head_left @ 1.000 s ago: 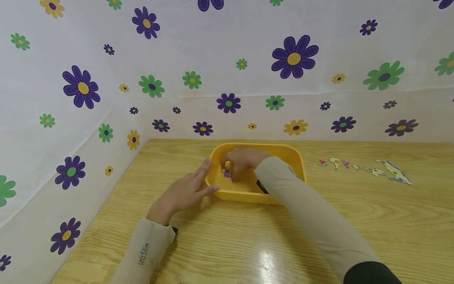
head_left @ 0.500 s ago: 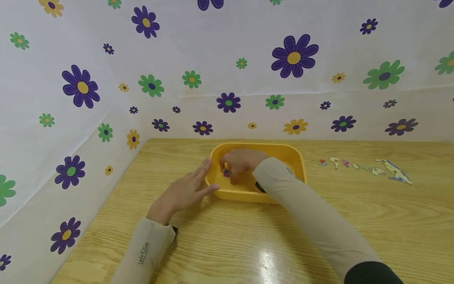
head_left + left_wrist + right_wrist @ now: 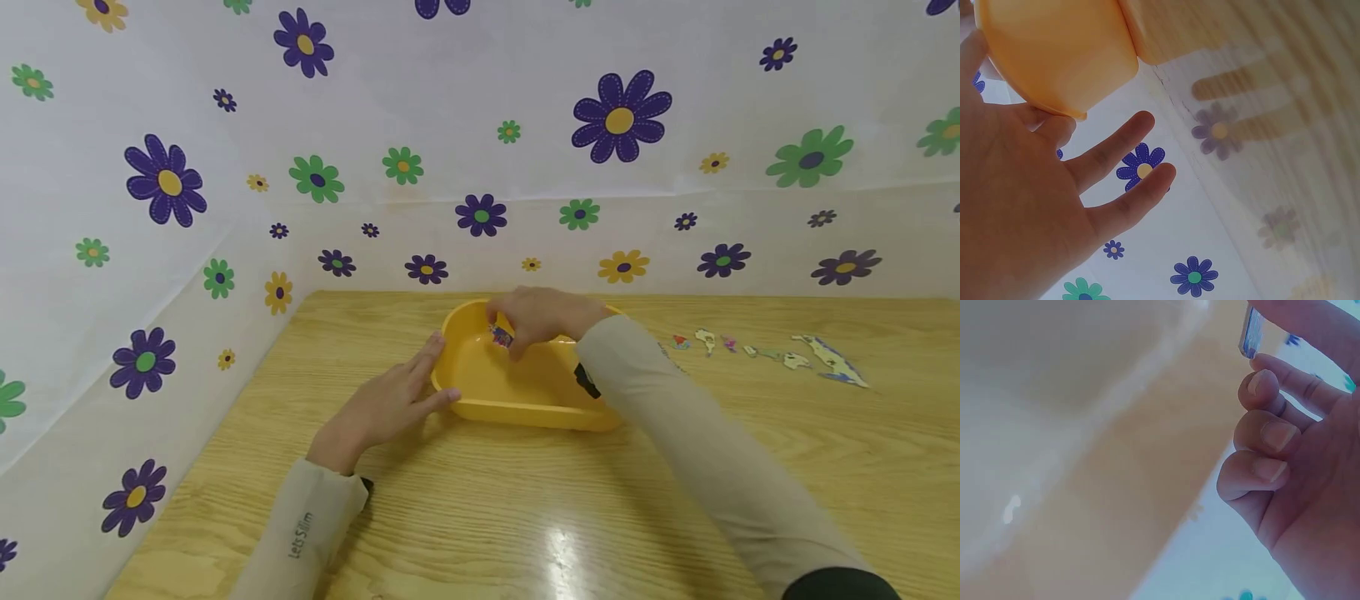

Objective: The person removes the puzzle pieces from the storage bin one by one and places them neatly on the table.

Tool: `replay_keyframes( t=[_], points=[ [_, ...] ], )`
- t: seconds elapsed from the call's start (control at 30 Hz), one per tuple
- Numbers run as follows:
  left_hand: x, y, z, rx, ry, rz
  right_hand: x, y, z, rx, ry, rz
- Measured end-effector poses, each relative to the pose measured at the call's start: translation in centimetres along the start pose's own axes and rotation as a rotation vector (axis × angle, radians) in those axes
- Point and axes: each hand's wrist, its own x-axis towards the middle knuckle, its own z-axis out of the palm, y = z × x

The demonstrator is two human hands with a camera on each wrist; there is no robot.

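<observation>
A small, flat, multicoloured puzzle piece [image 3: 501, 336] is pinched between the thumb and index finger of my right hand [image 3: 546, 313], above the far side of a yellow plastic tub [image 3: 532, 414]. In the right wrist view the piece [image 3: 1251, 332] shows edge-on at the fingertips, while the other fingers curl toward the palm. My left hand [image 3: 381, 408] rests against the tub's left end, its thumb by the front rim. The left wrist view shows two straight fingers [image 3: 1125, 209] spread apart from the tub wall [image 3: 1063, 50].
Several irregular flat pieces lie in a row on the wooden table [image 3: 465, 500] right of the tub, including a long pale one [image 3: 832, 360] and a small red-blue one [image 3: 681, 342]. A flower-printed white sheet [image 3: 442, 100] stands behind and to the left.
My right hand has risen from the tub's floor and moved right and toward its far rim, carrying the puzzle piece. The left hand stays at the tub's left end.
</observation>
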Motion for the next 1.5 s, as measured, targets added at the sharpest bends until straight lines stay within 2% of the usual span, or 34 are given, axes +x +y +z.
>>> replay_keyframes(
  t=[0.27,0.53,0.77,1.0,1.23,1.5],
  points=[
    [0.0,-0.1,0.2,0.011,0.009,-0.002,-2.8,1.1,-1.8,0.089,0.086,-0.033],
    [-0.1,-0.1,0.0,-0.001,0.006,0.009,-5.5,2.9,-2.4,0.109,0.150,-0.017],
    [-0.1,-0.1,0.0,0.008,0.015,0.016,-7.0,4.0,-2.1,0.110,0.152,0.000],
    [-0.1,-0.1,0.1,0.005,0.008,0.002,-8.7,5.2,-1.8,0.100,0.189,-0.001],
    [0.0,-0.1,0.0,0.002,0.013,0.014,-10.7,6.4,-1.8,0.081,0.190,0.044],
    [0.0,-0.2,0.1,0.002,0.014,0.014,-12.8,8.2,-1.2,0.120,0.258,0.012]
  ],
)
